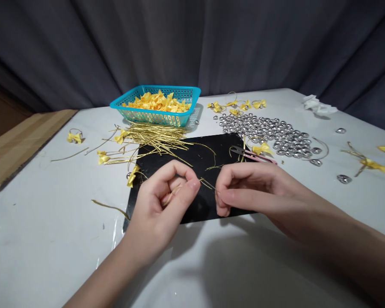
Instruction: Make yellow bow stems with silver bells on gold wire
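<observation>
My left hand (163, 205) is closed in a pinch on a thin gold cord (206, 184), whose loose ends stick out past the fingertips. Part of the cord curls inside the palm. Facing it, my right hand (253, 186) pinches the cord's far end between thumb and fingers; the exact grip is partly hidden. Both hands hover over a black mat (195, 207). Beyond the right hand lie pink-handled thread snips (256, 157) and a yellow ribbon bow (262, 149). Another yellow bow (133, 176) lies at the mat's left edge.
A blue basket (155, 114) of yellow bows stands at the back, with a pile of gold cords (160, 136) before it. Silver heart-shaped beads (266, 130) spread to the right. Several finished-looking bows (245, 105) lie behind them. White tissue (319, 105) sits far right; cardboard (28, 141) left.
</observation>
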The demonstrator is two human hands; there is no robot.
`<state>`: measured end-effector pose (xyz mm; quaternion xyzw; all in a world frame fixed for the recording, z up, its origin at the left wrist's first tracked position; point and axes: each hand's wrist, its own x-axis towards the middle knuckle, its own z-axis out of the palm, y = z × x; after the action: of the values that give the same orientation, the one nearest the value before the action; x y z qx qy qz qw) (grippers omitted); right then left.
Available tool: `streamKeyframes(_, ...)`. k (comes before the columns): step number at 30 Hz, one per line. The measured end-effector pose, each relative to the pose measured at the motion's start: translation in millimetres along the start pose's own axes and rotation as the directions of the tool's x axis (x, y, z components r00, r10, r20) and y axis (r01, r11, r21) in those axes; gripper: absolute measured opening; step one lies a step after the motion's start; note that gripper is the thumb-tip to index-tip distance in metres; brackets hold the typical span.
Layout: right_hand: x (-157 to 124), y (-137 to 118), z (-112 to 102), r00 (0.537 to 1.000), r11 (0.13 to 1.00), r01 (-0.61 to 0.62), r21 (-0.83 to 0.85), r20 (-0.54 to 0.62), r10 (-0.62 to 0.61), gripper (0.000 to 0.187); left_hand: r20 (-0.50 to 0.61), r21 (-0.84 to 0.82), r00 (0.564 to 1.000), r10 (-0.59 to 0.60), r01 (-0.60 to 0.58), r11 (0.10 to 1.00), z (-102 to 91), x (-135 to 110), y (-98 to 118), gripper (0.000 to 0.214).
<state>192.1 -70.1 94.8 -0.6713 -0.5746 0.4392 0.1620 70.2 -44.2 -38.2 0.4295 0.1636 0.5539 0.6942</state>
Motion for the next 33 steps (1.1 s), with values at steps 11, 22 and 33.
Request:
streamKeyframes(11,1.0,-1.3,1.3,1.0,1.0,-0.02,0.023,0.01,0.019,0.016,-0.016,-0.001,1.0,-0.016,0.016,1.0,-0.7,0.2,1.6,0.016)
streamKeyframes(22,1.5,2.0,-0.3,1.0,1.0,-0.007,0.03,0.018,0.007,0.015,-0.015,0.023,1.0,0.011,-0.011,1.0,0.6,0.5,1.7,0.015)
streamKeyframes(33,1.8,3.7,1.0,1.0,0.999,0.012,0.038,0.02,-0.013,0.015,0.013,0.0,1.0,0.001,-0.001,1.0,0.4,-0.6,2.2,0.014)
